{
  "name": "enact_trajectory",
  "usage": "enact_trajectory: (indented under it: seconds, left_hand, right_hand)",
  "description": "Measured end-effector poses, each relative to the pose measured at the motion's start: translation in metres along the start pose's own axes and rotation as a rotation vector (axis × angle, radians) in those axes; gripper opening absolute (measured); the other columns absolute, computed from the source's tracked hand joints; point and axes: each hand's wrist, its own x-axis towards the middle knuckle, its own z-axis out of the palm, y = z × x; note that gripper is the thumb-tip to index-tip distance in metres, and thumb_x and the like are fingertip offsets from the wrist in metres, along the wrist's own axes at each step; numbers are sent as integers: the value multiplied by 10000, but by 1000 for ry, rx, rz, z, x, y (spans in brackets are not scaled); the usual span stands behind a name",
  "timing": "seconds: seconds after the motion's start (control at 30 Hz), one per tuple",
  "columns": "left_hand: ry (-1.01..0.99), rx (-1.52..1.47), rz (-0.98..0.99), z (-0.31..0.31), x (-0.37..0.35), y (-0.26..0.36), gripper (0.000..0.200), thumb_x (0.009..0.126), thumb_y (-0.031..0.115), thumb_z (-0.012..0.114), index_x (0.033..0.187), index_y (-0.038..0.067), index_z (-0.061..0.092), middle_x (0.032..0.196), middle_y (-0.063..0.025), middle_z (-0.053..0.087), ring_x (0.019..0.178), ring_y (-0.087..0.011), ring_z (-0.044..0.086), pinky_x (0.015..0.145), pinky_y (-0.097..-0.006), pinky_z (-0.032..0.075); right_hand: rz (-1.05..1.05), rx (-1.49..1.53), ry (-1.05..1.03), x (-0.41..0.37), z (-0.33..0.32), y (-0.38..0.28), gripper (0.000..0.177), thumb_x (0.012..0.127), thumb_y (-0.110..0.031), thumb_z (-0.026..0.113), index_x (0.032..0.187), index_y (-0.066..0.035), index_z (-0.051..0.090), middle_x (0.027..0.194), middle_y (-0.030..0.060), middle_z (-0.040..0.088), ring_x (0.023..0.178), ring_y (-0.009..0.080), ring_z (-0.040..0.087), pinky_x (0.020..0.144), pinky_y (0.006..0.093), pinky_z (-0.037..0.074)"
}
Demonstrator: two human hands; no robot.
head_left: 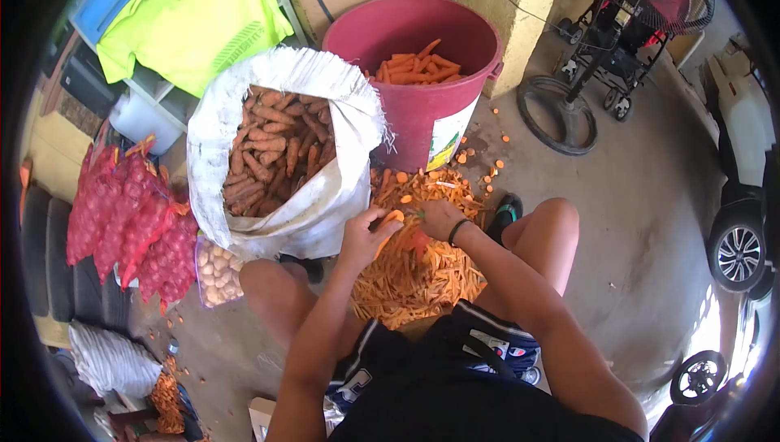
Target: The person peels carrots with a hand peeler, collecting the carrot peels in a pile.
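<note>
My left hand [363,240] is closed around a carrot [391,227], held tilted above a heap of orange peelings [414,283] between my legs. Close beside it, my right hand [440,220] has its fingers curled together near the carrot's upper end. A small greenish bit shows at its fingertips, but what it holds is too small to name. To the left stands a white woven sack [280,239] full of unpeeled, dirt-covered carrots [276,145]. Behind the peelings, a dark red tub [422,117] contains bright orange peeled carrots [418,68].
Red mesh bags of onions [122,206] and a bag of potatoes [218,271] lie left of the sack. A pedestal fan [569,109] stands at the back right. Cut carrot ends [491,170] dot the floor by the tub. A wheeled vehicle [735,247] is at far right.
</note>
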Motion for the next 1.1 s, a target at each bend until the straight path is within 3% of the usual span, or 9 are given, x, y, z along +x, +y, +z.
enact_trajectory:
  seconds: [0.1,0.23,0.27,0.4,0.5,0.67,0.77,0.87,1.1]
  left_hand:
    - [-31,-36,-113,-11,4,3,318,889,257,777,963,-43,704,810,-65,710,724,-100,609,673,-268,487]
    - [136,-560,-299,-40,4,-6,407,942,230,705,1265,10,591,1022,-106,706,869,-175,688,757,-305,575]
    - [105,-777,-299,-56,3,-9,465,958,194,676,1362,50,497,1163,-141,666,943,-216,698,793,-336,606]
    - [-403,-877,-383,-81,-13,52,535,935,159,672,1401,40,438,1033,-118,652,824,-213,684,716,-328,602]
    - [-501,-760,-470,-42,-12,30,533,940,159,674,1401,44,432,1019,-117,645,760,-184,648,642,-314,559]
    - [-210,-814,-495,-17,3,24,553,965,109,652,1415,90,331,972,-78,612,748,-156,621,611,-306,522]
    - [-105,-751,-497,-11,6,9,482,943,88,678,1330,57,392,947,-72,609,730,-149,635,561,-280,522]
    - [-105,-702,-523,-2,9,8,507,955,85,656,1373,71,371,955,-70,606,740,-154,623,577,-295,511]
    - [-152,-710,-553,18,6,-4,310,944,53,637,1213,41,483,888,-55,602,668,-137,597,507,-281,473]
  right_hand:
    - [38,-111,-142,9,9,19,356,848,-261,654,1082,8,657,996,247,695,1012,396,663,868,471,533]
    - [43,-75,-169,2,-12,28,346,863,-290,645,1094,-33,654,998,240,693,999,396,665,855,484,526]
    - [37,-76,-169,0,-17,32,341,862,-289,643,1095,-40,653,994,239,693,993,395,668,850,482,527]
    - [6,-130,-61,-11,-71,20,303,858,-289,638,1089,-94,651,968,218,698,932,396,677,803,492,532]
    - [-51,-188,-34,-3,-79,20,290,862,-293,638,1083,-108,652,968,205,702,920,398,677,781,507,532]
    - [48,-89,159,-9,-73,-3,316,865,-244,657,1134,-84,624,1023,210,697,933,379,690,784,494,552]
    - [-22,-93,210,-3,-47,-20,382,860,-230,680,1198,-75,591,1060,212,680,936,373,696,782,477,567]
    - [-117,-150,223,-7,-30,-30,430,845,-242,708,1217,-73,570,1066,194,661,922,369,699,768,466,574]
    - [-111,-175,186,-9,-18,-30,394,842,-215,688,1184,-49,579,1048,193,657,905,357,705,771,459,580]
